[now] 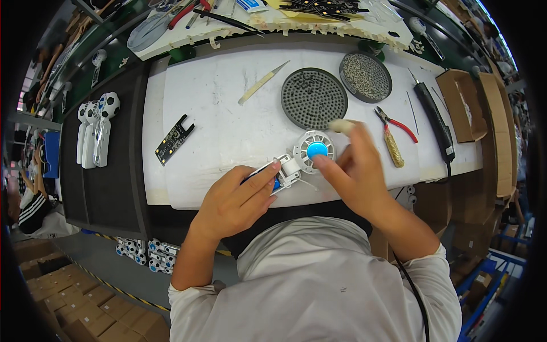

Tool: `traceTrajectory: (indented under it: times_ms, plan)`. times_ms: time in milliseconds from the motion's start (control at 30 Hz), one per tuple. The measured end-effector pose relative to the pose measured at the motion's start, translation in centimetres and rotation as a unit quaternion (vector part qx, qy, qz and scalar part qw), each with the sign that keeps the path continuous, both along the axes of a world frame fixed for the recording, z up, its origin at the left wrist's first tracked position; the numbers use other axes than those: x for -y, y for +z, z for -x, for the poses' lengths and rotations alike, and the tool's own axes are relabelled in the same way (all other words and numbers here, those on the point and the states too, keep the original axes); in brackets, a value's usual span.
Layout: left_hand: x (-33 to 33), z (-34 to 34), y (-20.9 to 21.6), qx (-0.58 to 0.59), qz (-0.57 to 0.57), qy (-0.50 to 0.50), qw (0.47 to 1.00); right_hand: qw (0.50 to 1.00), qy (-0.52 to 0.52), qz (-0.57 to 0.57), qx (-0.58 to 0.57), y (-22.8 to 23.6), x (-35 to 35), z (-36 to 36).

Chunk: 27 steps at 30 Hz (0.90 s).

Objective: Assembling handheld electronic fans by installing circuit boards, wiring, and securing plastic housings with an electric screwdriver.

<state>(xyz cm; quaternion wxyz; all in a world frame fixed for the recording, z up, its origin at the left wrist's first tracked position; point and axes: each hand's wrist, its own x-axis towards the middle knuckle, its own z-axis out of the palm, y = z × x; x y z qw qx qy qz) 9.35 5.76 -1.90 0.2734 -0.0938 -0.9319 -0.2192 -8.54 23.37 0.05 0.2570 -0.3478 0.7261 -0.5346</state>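
Observation:
My left hand (236, 199) is closed around the handle of a white handheld fan (289, 167), its casing opened at the back. The fan's round head has spokes and a blue disc in its centre, and points away to the right. My right hand (362, 171) is beside that head, thumb near the blue disc and index finger lifted away from it. A pale cover sits on the index fingertip, which is blurred by motion. No held object shows between thumb and finger. Just beyond the head stands a round dark tray (314, 98) of small dark parts.
A second round tray (366, 77) holds small screws. Pliers (393, 137), a black electric screwdriver (435, 122) and a cardboard box (464, 105) lie right. Tweezers (263, 82) and a circuit board (174, 140) lie left. Several football-headed white fans (101, 130) rest in a black tray (128, 188).

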Motion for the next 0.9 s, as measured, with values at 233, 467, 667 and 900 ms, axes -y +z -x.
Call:
traceTrajectory:
  times_ms: [233, 467, 667, 900]
  plan:
    - [-2.7, 0.4, 0.2, 0.001, -0.013, 0.057, 0.998, 0.936, 0.109, -0.142, 0.304, 2.8, -4.2, -2.5]
    - [-8.1, 0.5, 0.2, -0.032, 0.024, 0.128, 0.991, 0.877, 0.031, -0.02, 0.48, -0.3, -2.3, -4.0]
    - [-8.7, -0.9, 0.5, 0.069, -0.456, 0.09, 0.883, 0.905, 0.118, -0.027, 0.409, 0.5, -3.6, -3.2]
    - [-8.2, -0.5, 0.8, 0.203, -0.596, -0.023, 0.777, 0.934, 0.174, 0.03, 0.311, 0.2, -4.3, -3.9]
